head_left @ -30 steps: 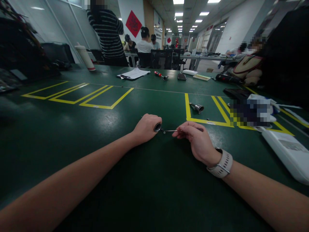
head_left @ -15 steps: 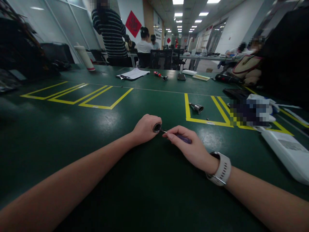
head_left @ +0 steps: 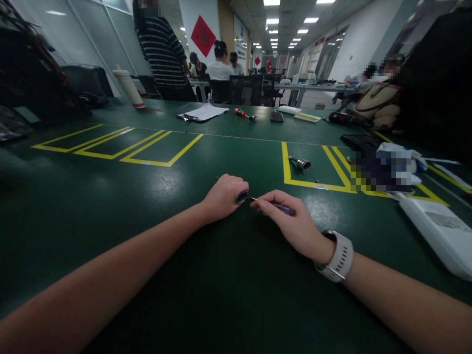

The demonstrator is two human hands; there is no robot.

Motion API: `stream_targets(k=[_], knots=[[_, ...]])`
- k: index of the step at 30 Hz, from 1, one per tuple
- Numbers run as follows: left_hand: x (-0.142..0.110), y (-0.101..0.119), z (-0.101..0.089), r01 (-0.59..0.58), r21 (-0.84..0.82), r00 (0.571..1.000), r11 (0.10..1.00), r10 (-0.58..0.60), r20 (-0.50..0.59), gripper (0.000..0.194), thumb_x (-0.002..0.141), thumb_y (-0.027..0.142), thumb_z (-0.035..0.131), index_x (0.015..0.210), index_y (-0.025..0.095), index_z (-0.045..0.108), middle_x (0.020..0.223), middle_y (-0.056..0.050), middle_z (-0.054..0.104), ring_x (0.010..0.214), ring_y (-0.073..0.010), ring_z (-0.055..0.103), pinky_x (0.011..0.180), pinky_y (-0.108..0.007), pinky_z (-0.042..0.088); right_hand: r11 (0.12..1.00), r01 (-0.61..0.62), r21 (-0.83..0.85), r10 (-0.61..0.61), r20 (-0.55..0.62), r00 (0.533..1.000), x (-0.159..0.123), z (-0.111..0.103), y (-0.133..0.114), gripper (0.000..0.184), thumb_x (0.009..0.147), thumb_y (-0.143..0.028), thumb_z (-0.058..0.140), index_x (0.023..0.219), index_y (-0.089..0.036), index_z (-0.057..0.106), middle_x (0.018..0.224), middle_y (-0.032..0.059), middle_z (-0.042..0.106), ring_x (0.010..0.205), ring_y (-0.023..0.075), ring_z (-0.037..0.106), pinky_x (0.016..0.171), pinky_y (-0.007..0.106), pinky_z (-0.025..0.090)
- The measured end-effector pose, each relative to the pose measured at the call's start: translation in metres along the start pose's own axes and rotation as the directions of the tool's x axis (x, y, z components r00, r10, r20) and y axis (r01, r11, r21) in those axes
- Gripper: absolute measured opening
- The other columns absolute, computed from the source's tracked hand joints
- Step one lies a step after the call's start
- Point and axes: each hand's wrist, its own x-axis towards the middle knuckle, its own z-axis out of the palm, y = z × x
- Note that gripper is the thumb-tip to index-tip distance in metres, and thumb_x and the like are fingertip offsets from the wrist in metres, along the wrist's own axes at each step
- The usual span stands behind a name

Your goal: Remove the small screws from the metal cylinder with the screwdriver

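Note:
My left hand (head_left: 223,197) is closed around a hollow metal cup-shaped part (head_left: 241,197), its dark round mouth facing right; the rest of the part is hidden in the fist. Between thumb and fingers, my right hand (head_left: 285,216) holds a screwdriver (head_left: 284,208) with a dark purple handle. Its thin shaft reaches left to the mouth of the part; the tip is hidden. A similar metal part (head_left: 301,163), funnel-shaped, lies inside a yellow tape outline (head_left: 320,186) beyond my right hand. Close to the tape's front strip sits a tiny dark piece (head_left: 317,181).
Farther back on the green table (head_left: 236,295) lie a clipboard with papers (head_left: 204,112), a red-handled screwdriver (head_left: 240,112) and a black phone (head_left: 277,116). A white cup (head_left: 129,88) stands back left. At right is a white case (head_left: 437,231). Several people are in the background.
My right hand has moved left, bringing the screwdriver's shaft to the mouth of the metal part. The left hand has stayed nearly in place, and the part's mouth has tilted slightly.

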Motion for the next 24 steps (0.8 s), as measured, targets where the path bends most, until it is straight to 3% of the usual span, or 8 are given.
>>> stream_targets(k=[2,5,9,13,18,24], knots=[[-0.0003,0.0004,-0.0001,-0.016,0.01,1.0,1.0,0.016,0.006,0.011,0.077,0.014,0.047,0.067,0.016,0.05,0.063,0.0,0.051,0.064,-0.015,0.049,0.061,-0.028,0.031,0.98,-0.079,0.18,0.08,0.002,0.997,0.0035,-0.0019,0.0032,0.014,0.084,-0.027,0.057,0.084,-0.017,0.066,0.087,0.0045,0.068,0.082,0.0164,0.061,0.073,0.032,0.047],[-0.0006,-0.0002,0.0007,-0.028,0.014,1.0,1.0,0.028,0.006,0.012,0.076,0.011,0.045,0.067,0.016,0.05,0.063,0.0,0.051,0.064,-0.0148,0.048,0.061,-0.028,0.031,0.879,-0.192,0.437,0.192,0.046,0.98,0.0084,-0.0045,0.0076,0.011,0.081,-0.024,0.059,0.079,-0.015,0.065,0.083,0.0053,0.069,0.078,0.015,0.061,0.067,0.029,0.048],[-0.0001,-0.002,0.0025,-0.04,-0.004,0.999,0.999,0.039,-0.008,0.009,0.074,0.01,0.046,0.067,0.016,0.05,0.063,0.0,0.05,0.064,-0.015,0.048,0.061,-0.028,0.031,0.764,-0.245,0.597,0.226,0.109,0.968,0.011,-0.0063,0.0105,0.009,0.079,-0.022,0.061,0.077,-0.014,0.066,0.081,0.006,0.069,0.075,0.0148,0.062,0.062,0.027,0.051],[0.0004,-0.0021,0.0026,-0.061,-0.033,0.998,0.998,0.061,0.0,0.011,0.075,0.012,0.046,0.066,0.016,0.05,0.063,0.0,0.05,0.064,-0.0145,0.048,0.062,-0.028,0.032,0.722,-0.278,0.634,0.256,0.129,0.958,0.0114,-0.0062,0.0102,0.009,0.077,-0.022,0.063,0.075,-0.014,0.067,0.078,0.0057,0.07,0.071,0.0135,0.063,0.062,0.026,0.051],[0.0003,-0.0006,0.0015,-0.033,0.003,0.999,0.999,0.033,-0.001,0.011,0.075,0.012,0.047,0.065,0.016,0.049,0.062,0.0,0.05,0.063,-0.0147,0.047,0.061,-0.028,0.031,0.763,-0.259,0.593,0.253,0.095,0.963,0.0114,-0.0047,0.0091,0.009,0.074,-0.023,0.064,0.072,-0.014,0.067,0.074,0.0054,0.07,0.067,0.0133,0.062,0.06,0.026,0.048],[0.0003,0.0002,-0.0004,0.095,0.047,0.995,0.994,-0.095,-0.015,0.01,0.073,0.01,0.047,0.066,0.017,0.05,0.065,-0.001,0.053,0.064,-0.0157,0.048,0.062,-0.029,0.033,0.82,-0.138,0.555,0.237,-0.111,0.965,0.0105,-0.0044,0.0099,0.013,0.075,-0.024,0.059,0.065,-0.016,0.063,0.065,0.0025,0.066,0.06,0.0122,0.057,0.055,0.025,0.042]])
